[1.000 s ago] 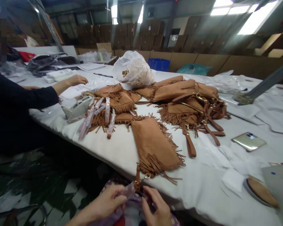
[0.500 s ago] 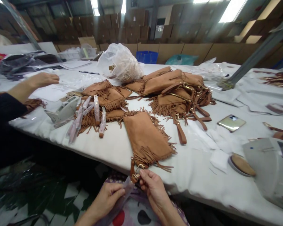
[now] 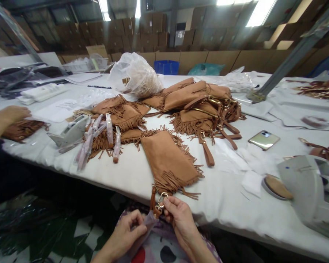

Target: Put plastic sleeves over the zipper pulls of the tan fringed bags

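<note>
A tan suede fringed pouch (image 3: 168,160) lies on the white table (image 3: 227,208), its strap end hanging over the near edge. My right hand (image 3: 179,217) pinches the gold clasp (image 3: 161,200) at that strap end. My left hand (image 3: 127,232) is closed on a thin clear plastic sleeve (image 3: 146,224) held just under the clasp. Behind the pouch are two heaps of the same fringed bags (image 3: 205,106), the left heap (image 3: 117,117) with straps wrapped in plastic.
A co-worker's hand (image 3: 8,116) rests on a fringed bag at the far left, near a grey tape dispenser (image 3: 71,132). A phone (image 3: 264,139), a second grey dispenser (image 3: 309,190), a white plastic bag (image 3: 137,75) and stacked cartons at the back are in view.
My right hand has come up to the clasp at the table edge and my left has followed with the sleeve. The co-worker's hand has drawn back left onto a bag.
</note>
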The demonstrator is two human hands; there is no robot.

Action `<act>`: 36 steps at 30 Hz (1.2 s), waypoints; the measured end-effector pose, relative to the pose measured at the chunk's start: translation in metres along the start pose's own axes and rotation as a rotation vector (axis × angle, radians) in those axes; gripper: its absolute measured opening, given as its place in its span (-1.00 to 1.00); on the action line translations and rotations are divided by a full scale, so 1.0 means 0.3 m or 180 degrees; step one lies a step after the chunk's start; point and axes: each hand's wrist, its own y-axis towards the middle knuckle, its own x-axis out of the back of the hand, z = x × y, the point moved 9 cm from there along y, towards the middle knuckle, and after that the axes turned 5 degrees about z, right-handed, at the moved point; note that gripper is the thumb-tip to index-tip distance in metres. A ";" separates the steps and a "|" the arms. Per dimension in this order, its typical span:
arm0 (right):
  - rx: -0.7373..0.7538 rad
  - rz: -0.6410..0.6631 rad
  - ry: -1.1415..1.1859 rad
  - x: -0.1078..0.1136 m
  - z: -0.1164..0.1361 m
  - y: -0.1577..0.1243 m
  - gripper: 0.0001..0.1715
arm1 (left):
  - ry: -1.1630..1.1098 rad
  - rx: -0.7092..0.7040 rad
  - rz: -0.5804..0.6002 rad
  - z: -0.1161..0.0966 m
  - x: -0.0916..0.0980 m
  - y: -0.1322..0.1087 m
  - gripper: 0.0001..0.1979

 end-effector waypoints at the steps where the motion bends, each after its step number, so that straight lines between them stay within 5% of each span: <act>1: -0.0008 0.0001 -0.0061 0.001 -0.001 0.001 -0.55 | -0.0270 0.0088 0.0036 0.007 -0.010 0.005 -0.80; 7: 0.0030 0.0200 -0.0468 -0.010 0.011 0.003 -0.53 | -0.1774 0.0448 0.0879 0.003 -0.100 0.048 -0.63; 11: 0.0143 0.0314 -0.0876 -0.020 0.029 0.001 -0.54 | -0.1889 0.0281 0.0400 -0.015 -0.060 0.107 -0.64; 20: 0.0138 0.0278 -0.1518 0.001 0.060 0.015 -0.50 | -0.1129 0.0550 0.0210 0.011 -0.082 0.101 -0.66; 25: 0.0031 -0.0050 -0.1624 0.010 0.072 0.022 -0.59 | -0.0985 0.0335 0.0050 -0.060 -0.084 0.104 -0.68; 36: 0.0158 0.0091 -0.1782 0.015 0.086 0.035 -0.66 | 0.0667 -0.0501 -0.1363 -0.233 -0.028 0.124 -0.80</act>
